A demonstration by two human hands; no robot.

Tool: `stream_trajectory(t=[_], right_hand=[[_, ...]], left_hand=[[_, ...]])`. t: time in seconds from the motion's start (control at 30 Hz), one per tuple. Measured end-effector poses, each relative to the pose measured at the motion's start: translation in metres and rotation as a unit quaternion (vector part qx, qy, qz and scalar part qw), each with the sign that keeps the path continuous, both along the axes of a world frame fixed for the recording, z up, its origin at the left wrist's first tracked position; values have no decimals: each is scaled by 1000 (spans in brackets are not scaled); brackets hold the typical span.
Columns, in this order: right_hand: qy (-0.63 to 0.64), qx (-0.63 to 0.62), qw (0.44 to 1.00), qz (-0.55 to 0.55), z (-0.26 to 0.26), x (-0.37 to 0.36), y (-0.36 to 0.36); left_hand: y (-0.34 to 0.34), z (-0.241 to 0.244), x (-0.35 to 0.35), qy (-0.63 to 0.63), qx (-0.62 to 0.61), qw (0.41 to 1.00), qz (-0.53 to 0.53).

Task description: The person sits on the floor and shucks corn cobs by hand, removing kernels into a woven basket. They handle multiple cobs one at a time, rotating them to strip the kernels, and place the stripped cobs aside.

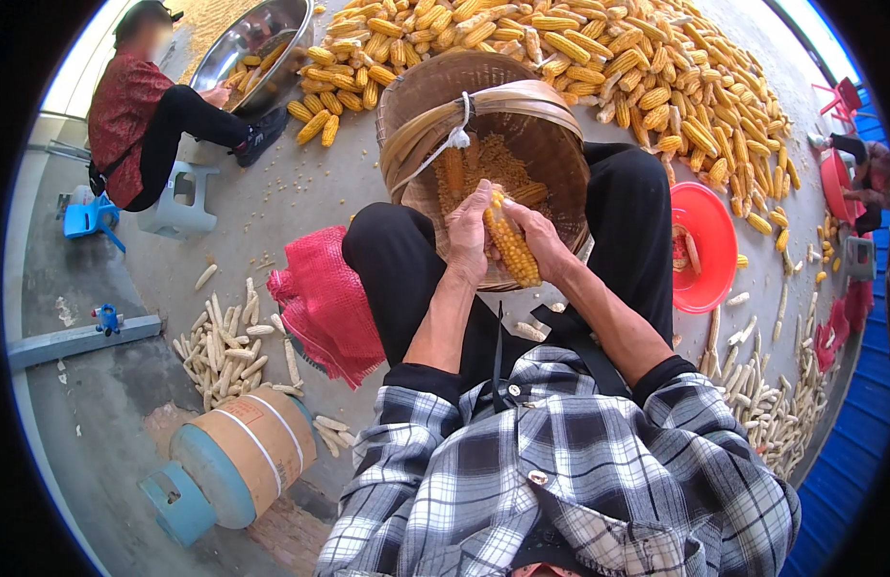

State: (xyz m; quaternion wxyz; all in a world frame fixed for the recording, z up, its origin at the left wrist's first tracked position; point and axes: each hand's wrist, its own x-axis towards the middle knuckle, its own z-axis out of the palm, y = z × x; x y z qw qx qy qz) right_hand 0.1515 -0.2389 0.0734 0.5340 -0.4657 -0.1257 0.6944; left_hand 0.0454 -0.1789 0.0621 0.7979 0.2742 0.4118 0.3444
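Note:
Both hands grip one ear of dried yellow corn point(515, 249), tilted over the near side of a woven bamboo basket point(481, 76). My left hand point(468, 232) holds its left side close to the upper end. On the other side, my right hand point(540, 238) has its thumb up by the tip, where some kernels are gone and pale cob shows. Inside the basket, which sits between my knees, lie loose corn kernels point(497, 160) and a few more ears. White cord is knotted around the basket's broad handle point(520, 97).
A large heap of corn ears point(632, 65) spreads beyond the basket. Right of my leg is a red plastic basin point(719, 252). Bare cobs point(225, 353) lie left, near a gas cylinder point(235, 461). A seated person point(127, 108) reaches into a metal basin point(221, 50); another sits far right.

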Motion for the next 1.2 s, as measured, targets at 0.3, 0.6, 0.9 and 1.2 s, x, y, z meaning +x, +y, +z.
stream_trajectory(t=[0.3,0.6,0.9,1.2], right_hand=[[-65,32,996,45,5,2,1],[-17,24,999,-35,-3,6,5],[-303,150,941,22,-22,16,6],[-293,154,938,100,-9,14,-2]], left_hand=[[-2,-4,6,53,58,997,-7],[2,-27,7,191,197,958,87],[1,0,2,108,83,990,-36],[5,3,-10,77,33,993,-83]])
